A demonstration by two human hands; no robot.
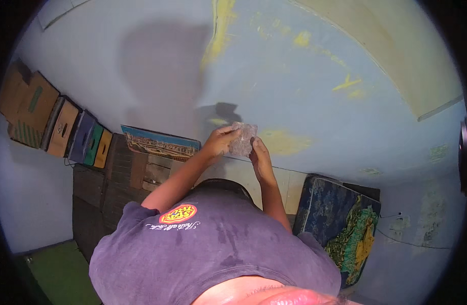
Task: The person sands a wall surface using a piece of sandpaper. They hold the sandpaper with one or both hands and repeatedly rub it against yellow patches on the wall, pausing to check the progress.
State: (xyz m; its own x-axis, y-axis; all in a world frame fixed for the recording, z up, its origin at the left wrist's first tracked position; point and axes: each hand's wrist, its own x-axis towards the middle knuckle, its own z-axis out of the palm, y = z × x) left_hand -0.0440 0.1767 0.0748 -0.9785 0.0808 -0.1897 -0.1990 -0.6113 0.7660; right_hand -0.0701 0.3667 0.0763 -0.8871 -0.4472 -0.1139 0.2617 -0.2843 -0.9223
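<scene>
Blue wall (279, 91) behind; flat greyish piece (244, 138) gripped between left hand (220, 141) and right hand (261, 156).

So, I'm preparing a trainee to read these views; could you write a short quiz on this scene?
1. What are the left hand and right hand both touching?
2. True or false: the wall has bright red patches.
3. Where is the picture board: (a) right of both hands, (b) left of both hands, (c) between them?

Key: 1. A small, flat, greyish-brown piece. 2. False; yellow patches. 3. (b).

2 hands (220, 143) (263, 158) (close together)
</scene>
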